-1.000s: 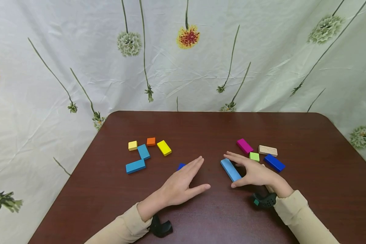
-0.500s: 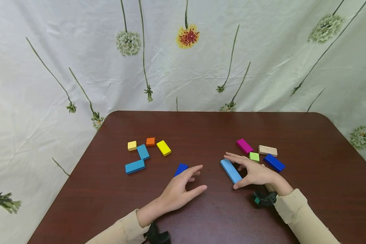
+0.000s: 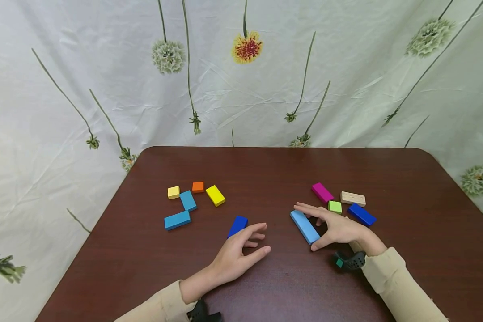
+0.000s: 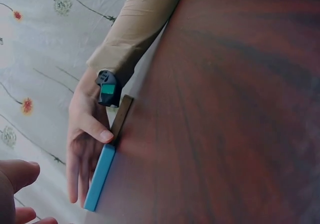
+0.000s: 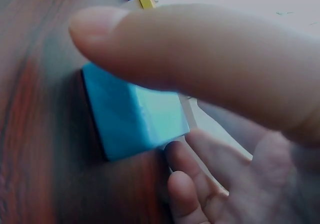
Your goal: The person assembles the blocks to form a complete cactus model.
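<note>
In the head view my right hand [image 3: 340, 228] spans a light blue block [image 3: 305, 227] lying on the table, thumb at the near end and fingertips at the far end. The right wrist view shows the thumb [image 5: 165, 48] crossing in front of this block [image 5: 125, 119], with curled fingers behind it. My left hand [image 3: 235, 257] hovers with loosely bent fingers and nothing in them. Just beyond it lies a dark blue block [image 3: 237, 226], partly hidden by the hand. A brown wooden block [image 4: 121, 116] is near the right wrist in the left wrist view.
Left on the brown table [image 3: 265, 170] lie two blue blocks [image 3: 177, 220], a pale yellow cube [image 3: 173, 192], an orange cube [image 3: 198, 187] and a yellow block [image 3: 215, 196]. Right are magenta [image 3: 322, 192], green [image 3: 335, 207], plain wood [image 3: 353, 199] and dark blue blocks [image 3: 362, 214].
My left hand has drawn slightly back and its fingers have bent, uncovering more of the dark blue block. The right thumb has shifted to the near end of the light blue block.
</note>
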